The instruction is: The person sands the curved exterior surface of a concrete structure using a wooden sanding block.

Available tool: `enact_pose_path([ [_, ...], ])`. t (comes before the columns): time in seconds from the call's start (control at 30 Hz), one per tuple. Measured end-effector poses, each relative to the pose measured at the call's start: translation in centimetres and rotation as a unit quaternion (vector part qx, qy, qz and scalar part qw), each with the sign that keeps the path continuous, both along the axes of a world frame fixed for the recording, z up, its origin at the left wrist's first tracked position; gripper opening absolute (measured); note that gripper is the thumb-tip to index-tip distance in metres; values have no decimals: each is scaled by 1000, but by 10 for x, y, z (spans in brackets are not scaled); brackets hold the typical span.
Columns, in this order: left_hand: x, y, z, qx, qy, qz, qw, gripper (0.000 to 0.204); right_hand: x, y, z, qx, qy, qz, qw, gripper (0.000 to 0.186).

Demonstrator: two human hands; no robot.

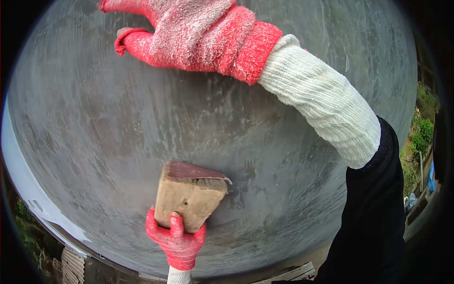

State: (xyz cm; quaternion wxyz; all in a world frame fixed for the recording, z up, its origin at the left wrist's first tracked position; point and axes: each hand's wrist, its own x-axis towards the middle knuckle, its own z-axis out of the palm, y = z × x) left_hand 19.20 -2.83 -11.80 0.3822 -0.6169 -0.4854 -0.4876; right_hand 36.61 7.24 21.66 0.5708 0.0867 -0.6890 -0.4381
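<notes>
My left hand [177, 241], in a red glove, comes up from the lower edge with its fingers closed round a sanding block [187, 201]. The block is tan and wedge-like, with dark red sandpaper [194, 170] folded along its upper edge. It lies against a broad grey wall [127, 113] that looks streaked and smeared. Higher up, my right hand [198, 35] reaches across the wall in a dusty red glove, thumb and a finger spread apart, the other fingers cut off by the frame. Its thumb tip pokes out of the glove. Nothing shows in that hand.
A pale strip [28, 184] borders the wall at the left. Corrugated sheeting [72, 266] lies at lower left, and boards [295, 273] at the bottom. Green plants [423, 132] and a blue item [431, 177] are beyond the right edge.
</notes>
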Motion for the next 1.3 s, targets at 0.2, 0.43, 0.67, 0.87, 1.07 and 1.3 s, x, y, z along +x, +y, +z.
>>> enact_pose_path([
  [0.2,4,6,52,41,-246,99,963,89,61,6,31,-32,70,-23,997,50],
  [0.43,119,17,-19,-51,204,-90,973,86,56,12,31,-31,125,-14,992,48],
  [0.67,74,9,62,10,23,-84,996,84,54,8,27,-41,121,-21,992,48],
  [0.87,82,11,-26,-70,230,-91,966,89,42,3,37,-37,133,-5,990,48],
  [1.07,39,0,69,-41,191,-60,979,88,129,9,51,-53,201,-19,978,46],
  [1.3,63,-5,49,-61,243,-74,965,85,162,10,43,-90,229,15,969,48],
])
